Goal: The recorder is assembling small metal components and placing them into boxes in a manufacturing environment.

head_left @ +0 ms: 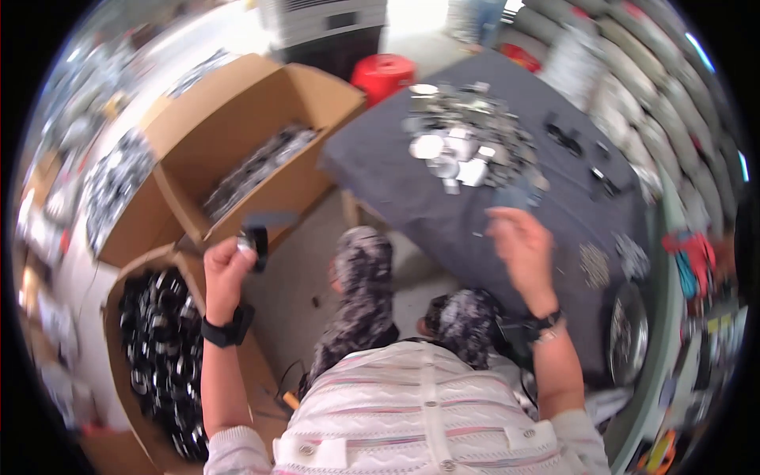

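Observation:
My left hand point(225, 271) is closed on a glossy black, band-like part point(255, 247) with a silvery patch by the thumb; blur hides its exact kind. It is held above the edge of a carton full of similar shiny black parts point(162, 348). Over the near part of the cloth-covered table, my right hand point(522, 252) has loosely bent fingers, somewhat apart and blurred, with nothing visible in them. Just beyond its fingertips lies a pile of silvery metal pieces point(475, 138), some round and some rectangular.
A large open carton point(229, 146) holds clear-wrapped items at the left. Small black parts point(564, 138) and a heap of tiny pieces point(594, 265) lie on the dark tablecloth point(443, 214). Behind the table stands a red bucket point(383, 75). Stacked sacks point(633, 79) line the right.

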### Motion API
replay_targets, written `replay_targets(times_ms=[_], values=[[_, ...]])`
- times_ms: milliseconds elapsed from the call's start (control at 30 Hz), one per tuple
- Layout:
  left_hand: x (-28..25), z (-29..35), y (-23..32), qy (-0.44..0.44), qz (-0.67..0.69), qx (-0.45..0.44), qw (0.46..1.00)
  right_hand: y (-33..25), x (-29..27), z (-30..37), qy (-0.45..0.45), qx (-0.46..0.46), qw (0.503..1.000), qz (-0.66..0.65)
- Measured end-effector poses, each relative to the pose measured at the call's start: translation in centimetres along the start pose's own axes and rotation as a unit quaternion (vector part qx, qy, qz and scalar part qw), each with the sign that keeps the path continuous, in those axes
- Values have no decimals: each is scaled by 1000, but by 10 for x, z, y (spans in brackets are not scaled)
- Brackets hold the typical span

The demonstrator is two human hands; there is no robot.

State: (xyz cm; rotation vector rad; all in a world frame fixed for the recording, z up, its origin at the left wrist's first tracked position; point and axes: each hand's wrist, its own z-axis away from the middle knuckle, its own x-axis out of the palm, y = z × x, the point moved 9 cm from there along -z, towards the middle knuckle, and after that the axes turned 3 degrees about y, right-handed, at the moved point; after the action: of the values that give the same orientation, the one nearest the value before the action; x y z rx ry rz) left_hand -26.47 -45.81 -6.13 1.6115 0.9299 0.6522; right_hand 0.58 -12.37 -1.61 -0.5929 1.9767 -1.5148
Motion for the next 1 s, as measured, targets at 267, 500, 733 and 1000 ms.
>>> replay_targets(times_ms=[267,500,733,1000], values=[[249,-16,64,-379,-143,287,868,1,49,24,-262,21,965,26],[328,-13,30,-268,48,65,960,30,-32,37,-71,58,996,-8],[407,6,1,-326,221,-92,914,56,-62,32,1,110,994,-28],[411,-2,-10,-328,155,4,932,51,-129,-62,87,-21,870,485]])
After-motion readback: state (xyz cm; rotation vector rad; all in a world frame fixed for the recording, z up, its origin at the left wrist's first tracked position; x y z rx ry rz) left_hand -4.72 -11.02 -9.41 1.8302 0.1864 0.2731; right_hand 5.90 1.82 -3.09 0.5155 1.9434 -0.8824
